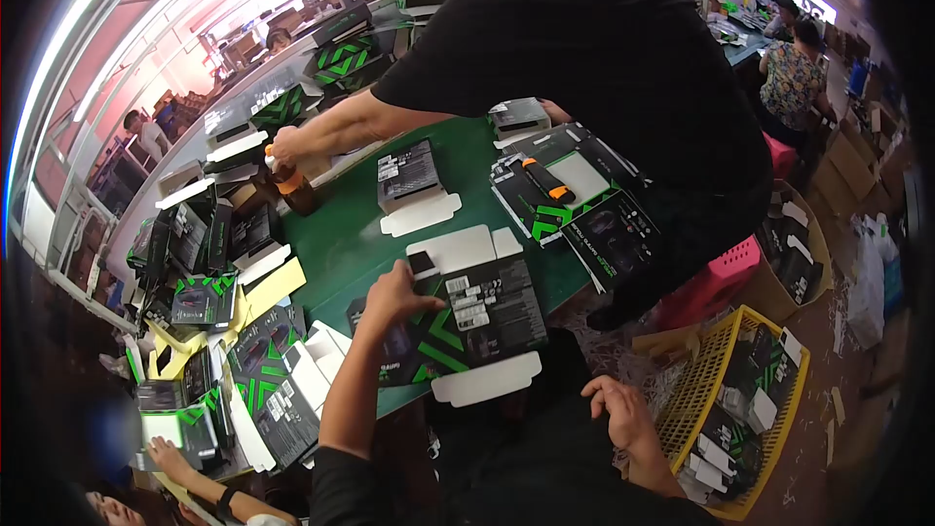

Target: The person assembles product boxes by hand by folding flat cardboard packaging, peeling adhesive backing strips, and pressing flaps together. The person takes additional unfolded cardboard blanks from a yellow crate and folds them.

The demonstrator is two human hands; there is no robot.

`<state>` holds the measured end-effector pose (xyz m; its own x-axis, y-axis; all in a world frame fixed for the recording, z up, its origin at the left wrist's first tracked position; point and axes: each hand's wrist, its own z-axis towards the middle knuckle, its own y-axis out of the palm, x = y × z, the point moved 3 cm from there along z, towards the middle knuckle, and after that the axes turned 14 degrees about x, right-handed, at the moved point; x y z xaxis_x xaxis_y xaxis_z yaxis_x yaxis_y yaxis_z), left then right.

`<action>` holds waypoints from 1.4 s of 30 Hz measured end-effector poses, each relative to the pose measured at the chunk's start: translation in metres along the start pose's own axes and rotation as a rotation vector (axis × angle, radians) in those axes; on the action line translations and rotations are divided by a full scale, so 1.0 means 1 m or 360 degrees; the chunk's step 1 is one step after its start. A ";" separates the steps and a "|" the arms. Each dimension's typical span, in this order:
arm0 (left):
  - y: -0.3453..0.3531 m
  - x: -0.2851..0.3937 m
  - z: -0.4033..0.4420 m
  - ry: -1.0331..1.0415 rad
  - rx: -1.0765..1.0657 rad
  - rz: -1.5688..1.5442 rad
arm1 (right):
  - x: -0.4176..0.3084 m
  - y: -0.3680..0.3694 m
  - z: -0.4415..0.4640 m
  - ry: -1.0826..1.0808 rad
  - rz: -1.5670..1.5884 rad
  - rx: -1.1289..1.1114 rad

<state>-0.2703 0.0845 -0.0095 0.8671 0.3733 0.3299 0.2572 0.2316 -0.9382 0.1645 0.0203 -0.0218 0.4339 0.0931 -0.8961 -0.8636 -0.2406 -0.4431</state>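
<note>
An unfolded black and green printed carton [492, 317] with white flaps lies at the near edge of the green table. My left hand [399, 294] is on its left part, thumb over the printed face and fingers curled at the upper edge, gripping it. My right hand [620, 409] hangs apart from the carton, near the yellow basket [745, 317], fingers loosely bent with nothing visible in them. Beyond the carton stands a small black box [409, 173] with an open white flap.
A co-worker in black leans across the table, one hand [284, 144] on an orange-capped bottle [294, 187]. Flat cartons [614, 234] bear an orange and black tool [547, 180]. Cartons [278, 380] crowd the left, near another person's hand [170, 458]. A pink stool [711, 282] stands right.
</note>
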 end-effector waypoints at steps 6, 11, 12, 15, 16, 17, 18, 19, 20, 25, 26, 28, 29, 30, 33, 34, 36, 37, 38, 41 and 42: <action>-0.051 0.038 -0.089 0.0550 0.0175 0.0027 | 0.004 0.013 0.009 -0.0075 0.0119 -0.0302; -0.047 0.064 -0.137 0.0822 0.0172 -0.0034 | -0.026 0.029 0.016 0.0269 0.1160 -0.0573; -0.043 0.064 -0.142 0.0837 0.0234 -0.0024 | -0.028 0.035 0.010 0.0444 0.1606 -0.0593; -0.043 0.068 -0.147 0.0835 0.0409 -0.0021 | -0.016 0.052 -0.025 0.0668 0.2077 -0.0918; -0.044 0.071 -0.147 0.0828 0.0463 -0.0030 | -0.015 0.058 -0.045 0.0787 0.2047 -0.1045; -0.048 0.076 -0.145 0.0863 0.0517 -0.0032 | -0.015 0.063 -0.064 0.0908 0.2012 -0.1167; -0.054 0.084 -0.142 0.0902 0.0564 -0.0036 | -0.007 0.068 -0.080 0.0867 0.1889 -0.1465; -0.060 0.093 -0.140 0.0949 0.0605 -0.0041 | -0.001 0.072 -0.091 0.0822 0.1762 -0.1748; -0.065 0.102 -0.138 0.0972 0.0571 -0.0074 | 0.003 0.070 -0.092 0.0756 0.1665 -0.1844; -0.061 0.132 -0.129 0.1090 0.0244 -0.0085 | -0.017 0.024 -0.053 -0.0228 0.1780 -0.0448; -0.056 0.135 -0.129 0.1115 0.0167 -0.0092 | -0.026 0.012 -0.043 -0.0485 0.1562 -0.0152; -0.048 0.144 -0.132 0.1159 0.0126 -0.0084 | -0.044 -0.015 -0.022 -0.1133 0.0728 0.0251; -0.043 0.148 -0.137 0.1169 0.0105 -0.0079 | -0.057 -0.022 -0.015 -0.1256 0.0464 0.0349; -0.041 0.153 -0.141 0.1161 0.0074 -0.0153 | -0.071 -0.026 -0.005 -0.1424 0.0280 0.0364; -0.031 0.160 -0.151 0.1230 0.0026 -0.0292 | -0.090 -0.026 0.019 -0.1799 -0.0363 0.0442; -0.032 0.162 -0.154 0.1232 0.0016 -0.0347 | -0.092 -0.022 0.027 -0.1854 -0.0458 0.0455; -0.037 0.167 -0.158 0.1225 0.0018 -0.0453 | -0.093 -0.015 0.039 -0.1952 -0.0614 0.0456; -0.037 0.167 -0.159 0.1248 -0.0005 -0.0477 | -0.095 -0.015 0.044 -0.1992 -0.0627 0.0398; -0.038 0.168 -0.160 0.1271 -0.0026 -0.0502 | -0.097 -0.015 0.049 -0.2034 -0.0641 0.0339; -0.036 0.167 -0.164 0.1271 -0.0028 -0.0686 | -0.109 -0.014 0.053 -0.2207 -0.0672 0.0196; -0.035 0.166 -0.165 0.1266 -0.0048 -0.0764 | -0.114 -0.015 0.051 -0.2252 -0.0675 0.0133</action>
<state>-0.0649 -0.0095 0.0608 0.6994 -0.4849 0.5250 0.6656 0.1743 -0.7257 0.1145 0.0624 0.0858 0.0891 0.9952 0.0416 -0.7724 0.0954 -0.6279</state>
